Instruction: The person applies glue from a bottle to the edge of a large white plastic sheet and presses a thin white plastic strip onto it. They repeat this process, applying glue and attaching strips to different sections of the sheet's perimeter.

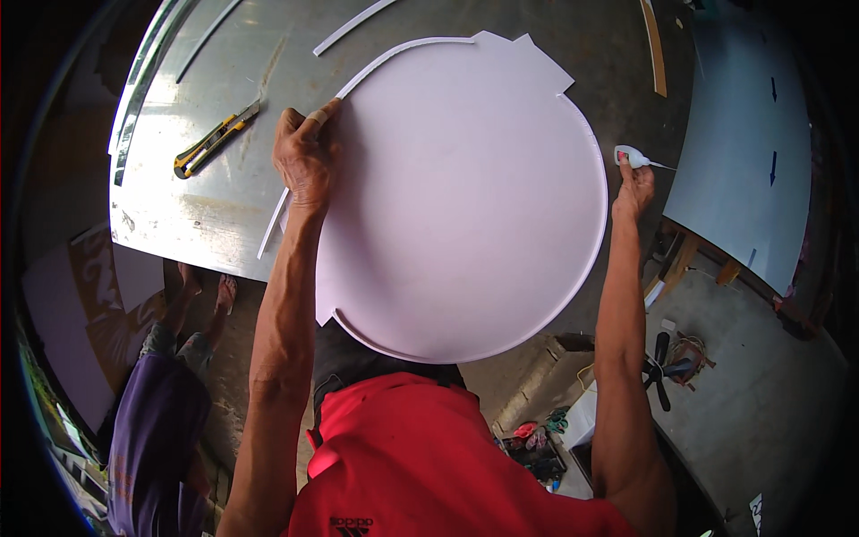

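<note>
White edging strip (380, 61), just the one, is pinched between thumb and fingers of the left hand (306, 157) at the upper-left rim of one big pale pink disc (465, 197), while the right hand (633, 186) has its fingers closed round one little squeeze bottle (630, 157) just beside the disc's right edge, nozzle pointing away. Disc sits over one metal table (242, 80) with its near side sticking out past the edge, and I count one yellow-and-black cutter (215, 140) to the left plus three loose pieces further out: one white strip (352, 26), one dark strip (205, 40), one orange-brown strip (655, 49)
</note>
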`<action>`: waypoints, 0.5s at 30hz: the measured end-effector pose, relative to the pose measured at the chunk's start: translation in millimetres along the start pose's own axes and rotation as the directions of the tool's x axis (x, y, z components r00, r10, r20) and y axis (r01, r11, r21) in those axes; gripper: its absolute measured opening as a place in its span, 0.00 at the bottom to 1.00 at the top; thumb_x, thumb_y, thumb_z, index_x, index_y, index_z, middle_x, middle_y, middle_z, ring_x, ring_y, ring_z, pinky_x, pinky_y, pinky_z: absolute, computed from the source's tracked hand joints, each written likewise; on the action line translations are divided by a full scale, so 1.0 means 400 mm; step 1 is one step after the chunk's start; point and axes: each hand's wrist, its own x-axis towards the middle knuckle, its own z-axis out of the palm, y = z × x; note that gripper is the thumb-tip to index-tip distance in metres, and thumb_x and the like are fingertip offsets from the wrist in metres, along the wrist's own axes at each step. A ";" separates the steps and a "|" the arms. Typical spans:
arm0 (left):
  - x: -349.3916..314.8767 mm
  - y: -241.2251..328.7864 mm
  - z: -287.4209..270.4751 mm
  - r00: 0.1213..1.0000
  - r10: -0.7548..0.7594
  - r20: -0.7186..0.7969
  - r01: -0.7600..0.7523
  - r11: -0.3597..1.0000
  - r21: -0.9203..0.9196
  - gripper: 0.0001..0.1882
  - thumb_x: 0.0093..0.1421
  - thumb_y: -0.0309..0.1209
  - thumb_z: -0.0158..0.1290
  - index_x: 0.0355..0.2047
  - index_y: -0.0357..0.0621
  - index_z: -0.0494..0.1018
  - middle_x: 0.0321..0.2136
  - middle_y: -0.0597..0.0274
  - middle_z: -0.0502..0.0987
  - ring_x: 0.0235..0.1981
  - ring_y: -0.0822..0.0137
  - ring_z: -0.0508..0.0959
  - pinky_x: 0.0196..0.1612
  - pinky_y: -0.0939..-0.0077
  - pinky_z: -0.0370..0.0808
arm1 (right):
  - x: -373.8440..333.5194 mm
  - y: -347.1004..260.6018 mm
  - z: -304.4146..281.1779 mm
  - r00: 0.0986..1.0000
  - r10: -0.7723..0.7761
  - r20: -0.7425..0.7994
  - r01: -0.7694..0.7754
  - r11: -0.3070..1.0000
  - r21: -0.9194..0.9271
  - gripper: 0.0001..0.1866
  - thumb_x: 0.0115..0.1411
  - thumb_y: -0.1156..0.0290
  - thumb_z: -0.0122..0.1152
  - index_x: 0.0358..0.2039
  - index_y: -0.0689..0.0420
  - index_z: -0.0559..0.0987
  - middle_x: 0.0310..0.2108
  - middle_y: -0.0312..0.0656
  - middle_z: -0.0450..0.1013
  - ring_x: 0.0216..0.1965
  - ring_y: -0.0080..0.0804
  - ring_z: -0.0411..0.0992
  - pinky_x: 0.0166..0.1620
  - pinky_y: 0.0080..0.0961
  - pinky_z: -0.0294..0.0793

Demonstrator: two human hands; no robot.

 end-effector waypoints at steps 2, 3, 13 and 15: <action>0.004 -0.011 -0.003 1.000 0.004 0.008 -0.004 1.000 0.005 0.16 0.54 0.24 0.71 0.43 0.57 0.91 0.23 0.64 0.65 0.27 0.64 0.71 0.32 0.64 0.70 | -0.036 -0.013 0.007 0.989 -0.066 -0.132 0.047 0.988 -0.146 0.21 0.62 0.77 0.76 0.52 0.68 0.77 0.46 0.49 0.83 0.47 0.33 0.82 0.54 0.28 0.82; 0.003 -0.004 0.003 1.000 0.006 -0.001 -0.006 1.000 0.006 0.17 0.54 0.24 0.71 0.43 0.57 0.91 0.24 0.64 0.65 0.28 0.63 0.71 0.33 0.63 0.71 | -0.053 -0.022 -0.004 0.973 -0.115 -0.200 0.057 0.960 -0.273 0.20 0.63 0.75 0.76 0.50 0.69 0.78 0.44 0.51 0.84 0.44 0.35 0.83 0.51 0.29 0.84; 0.000 -0.012 -0.017 1.000 0.001 0.015 -0.001 1.000 -0.003 0.17 0.53 0.24 0.71 0.43 0.57 0.91 0.24 0.63 0.67 0.27 0.63 0.72 0.32 0.64 0.71 | -0.478 -0.536 0.598 0.606 0.318 0.729 -0.263 0.945 -0.194 0.28 0.69 0.49 0.69 0.27 0.65 0.83 0.19 0.42 0.76 0.14 0.24 0.72 0.17 0.20 0.64; -0.001 -0.003 -0.012 0.998 -0.048 0.049 0.049 0.999 -0.010 0.21 0.49 0.23 0.70 0.44 0.59 0.90 0.25 0.64 0.66 0.31 0.60 0.72 0.37 0.61 0.72 | -0.487 -0.575 0.695 0.518 0.366 0.773 -0.285 0.926 -0.247 0.30 0.66 0.45 0.72 0.28 0.64 0.82 0.19 0.41 0.75 0.13 0.22 0.70 0.15 0.18 0.61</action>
